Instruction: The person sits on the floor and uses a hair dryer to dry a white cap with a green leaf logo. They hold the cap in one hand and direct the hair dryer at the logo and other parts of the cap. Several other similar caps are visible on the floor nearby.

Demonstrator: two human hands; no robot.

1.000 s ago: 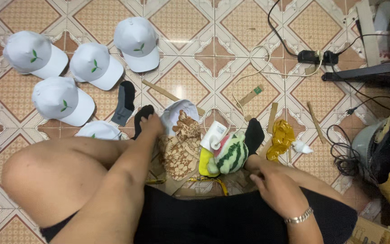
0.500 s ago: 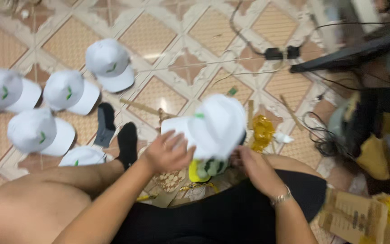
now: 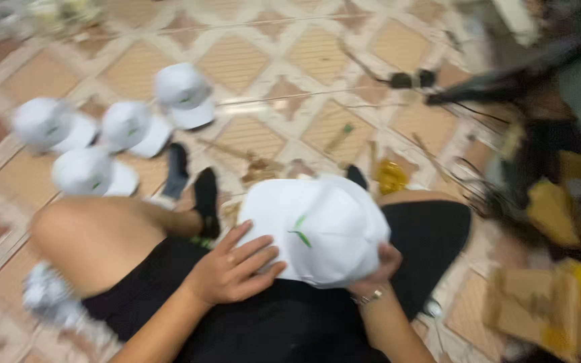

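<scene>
A white cap with a small green leaf mark (image 3: 317, 228) is held over my lap, crown up. My left hand (image 3: 233, 265) presses flat against its left side, fingers spread. The fingers of my right hand (image 3: 379, 269) curl under its right edge, with a bracelet at the wrist. The frame is blurred. My bare left knee (image 3: 95, 235) is bent to the left, and my foot in a black sock (image 3: 206, 195) rests on the tiled floor.
Several more white caps (image 3: 126, 128) lie on the tiled floor at the upper left. A black cable and plug (image 3: 408, 81) run across the top. Cardboard boxes (image 3: 539, 309) and yellow and dark bags (image 3: 559, 202) crowd the right side. A yellow item (image 3: 391, 176) lies beyond the cap.
The white cap came up off the pile by my feet and into my lap, both hands now on it. The camera swung, shifting the floor caps and blurring the view.
</scene>
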